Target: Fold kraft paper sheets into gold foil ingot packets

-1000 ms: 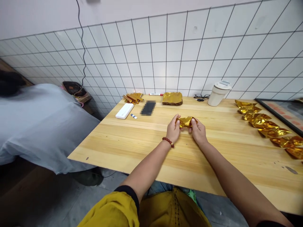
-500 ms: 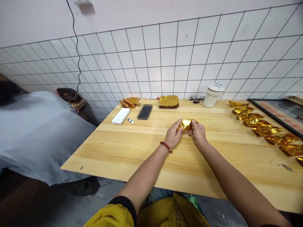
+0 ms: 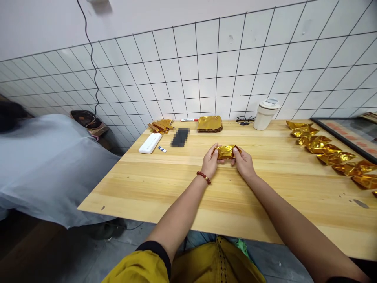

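"Seven folded gold pieces (image 3: 335, 158) on my list, plus part of another cut by the view's right edge. Location: right side of the table (image 3: 165, 188), in a slanting row beside a framed panel (image 3: 343, 141). Condition: ends drawn out and pointed; I rate them finished."

"And the item in work?"

"One gold packet (image 3: 226, 151), mid-table, near the person's side of the stack; raised or resting, I cannot tell from my head feed. Left hand (image 3: 209, 163): thumb and fingers pinching its left end. Right hand (image 3: 244, 163): likewise, on the right end."

"How far along do you enter it?"

"Partway. Body already narrow and folded, so I judge it past the flat-sheet stage. Ends mostly covered by fingers; beside the row, I would list their shaping as outstanding."

"Stock remaining?"

"One stack of flat gold sheets (image 3: 209, 123), by the wall, between a red-capped marker (image 3: 189, 120) and the glasses (image 3: 246, 119). Neither hand on it. Sheet count: illegible to me. One heap of gold strips (image 3: 161, 125), farther left; purpose uncertain. Batch, by my estimate: underway, final total unknown."
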`<state>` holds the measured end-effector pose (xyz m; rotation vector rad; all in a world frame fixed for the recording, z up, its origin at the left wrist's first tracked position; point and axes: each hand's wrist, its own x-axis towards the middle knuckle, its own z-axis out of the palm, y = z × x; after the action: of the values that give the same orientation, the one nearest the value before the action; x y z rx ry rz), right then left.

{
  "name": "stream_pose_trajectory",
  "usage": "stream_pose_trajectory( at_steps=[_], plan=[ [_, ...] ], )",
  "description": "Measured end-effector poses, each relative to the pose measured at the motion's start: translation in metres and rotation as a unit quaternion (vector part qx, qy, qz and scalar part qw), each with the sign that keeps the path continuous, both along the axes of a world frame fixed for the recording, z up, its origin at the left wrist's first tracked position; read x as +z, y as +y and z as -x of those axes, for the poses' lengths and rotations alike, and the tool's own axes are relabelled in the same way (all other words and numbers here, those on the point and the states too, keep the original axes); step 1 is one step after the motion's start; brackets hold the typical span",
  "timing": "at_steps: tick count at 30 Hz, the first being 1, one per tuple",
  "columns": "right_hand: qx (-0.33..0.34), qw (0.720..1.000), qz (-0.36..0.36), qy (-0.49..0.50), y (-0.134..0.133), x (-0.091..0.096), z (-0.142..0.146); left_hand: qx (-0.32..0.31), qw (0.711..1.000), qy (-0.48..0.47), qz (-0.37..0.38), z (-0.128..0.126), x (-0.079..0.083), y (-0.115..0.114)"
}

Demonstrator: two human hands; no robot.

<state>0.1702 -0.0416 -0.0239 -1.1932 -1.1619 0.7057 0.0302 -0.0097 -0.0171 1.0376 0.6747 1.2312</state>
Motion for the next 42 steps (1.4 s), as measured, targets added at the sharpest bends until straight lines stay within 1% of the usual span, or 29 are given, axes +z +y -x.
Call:
stream_pose_trajectory(
  at_steps=[4, 10, 13, 15, 18, 21, 24, 26, 27, 29, 30, 31, 32, 34, 36, 38, 39, 40, 41, 42],
  plan=[
    [0.008, 1.0, -0.004, 0.006, -0.001, 0.001, 0.001, 0.004, 1.0, -0.006, 0.008, 0.0, 0.001, -0.001],
    [0.017, 0.999, -0.009, -0.027, -0.001, -0.001, 0.002, 0.004, 1.0, -0.003, 0.015, 0.001, 0.003, -0.002],
    [0.017, 1.0, -0.006, 0.002, 0.002, -0.002, -0.001, 0.0, 0.998, -0.025, 0.054, 0.002, 0.003, -0.001],
    [0.004, 1.0, -0.005, 0.03, 0.003, -0.002, -0.005, 0.006, 0.996, -0.044, 0.083, 0.003, 0.004, 0.001],
    [-0.024, 0.998, -0.008, 0.054, 0.005, -0.003, -0.013, 0.034, 0.989, -0.063, 0.13, 0.006, 0.008, 0.005],
    [-0.059, 0.997, 0.002, 0.056, 0.008, -0.003, -0.02, 0.06, 0.978, -0.082, 0.182, 0.008, 0.011, 0.008],
    [-0.079, 0.995, 0.035, 0.048, 0.012, 0.007, -0.029, 0.061, 0.974, -0.084, 0.199, 0.008, 0.013, 0.01],
    [-0.062, 0.996, 0.057, 0.037, 0.008, 0.022, -0.041, 0.048, 0.977, -0.077, 0.191, 0.008, 0.013, 0.01],
    [-0.045, 0.996, 0.069, 0.026, 0.002, 0.032, -0.05, 0.042, 0.979, -0.074, 0.186, 0.008, 0.013, 0.011],
    [-0.015, 0.996, 0.091, 0.0, -0.022, 0.051, -0.078, 0.037, 0.981, -0.072, 0.179, 0.009, 0.013, 0.011],
    [0.013, 0.992, 0.117, -0.032, -0.041, 0.059, -0.097, 0.036, 0.981, -0.07, 0.179, 0.009, 0.013, 0.011],
    [-0.002, 0.988, 0.144, -0.055, -0.064, 0.065, -0.118, 0.037, 0.98, -0.069, 0.182, 0.01, 0.013, 0.011],
    [-0.034, 0.982, 0.172, -0.076, -0.09, 0.07, -0.142, 0.038, 0.98, -0.066, 0.186, 0.01, 0.014, 0.011],
    [-0.114, 0.963, 0.223, -0.101, -0.149, 0.072, -0.193, 0.036, 0.979, -0.063, 0.19, 0.009, 0.014, 0.012],
    [-0.179, 0.942, 0.27, -0.09, -0.207, 0.067, -0.243, 0.031, 0.981, -0.061, 0.184, 0.008, 0.013, 0.012],
    [-0.265, 0.908, 0.32, -0.054, -0.253, 0.06, -0.283, 0.026, 0.983, -0.056, 0.174, 0.006, 0.012, 0.013],
    [-0.309, 0.888, 0.34, -0.031, -0.268, 0.055, -0.298, 0.025, 0.984, -0.052, 0.169, 0.005, 0.012, 0.013],
    [-0.333, 0.877, 0.347, -0.024, -0.279, 0.051, -0.309, 0.026, 0.985, -0.047, 0.166, 0.005, 0.012, 0.013],
    [-0.385, 0.855, 0.344, -0.051, -0.284, 0.046, -0.316, 0.027, 0.985, -0.043, 0.165, 0.004, 0.012, 0.013],
    [-0.424, 0.837, 0.33, -0.104, -0.286, 0.041, -0.32, 0.027, 0.985, -0.038, 0.165, 0.004, 0.012, 0.013]
  ],
)
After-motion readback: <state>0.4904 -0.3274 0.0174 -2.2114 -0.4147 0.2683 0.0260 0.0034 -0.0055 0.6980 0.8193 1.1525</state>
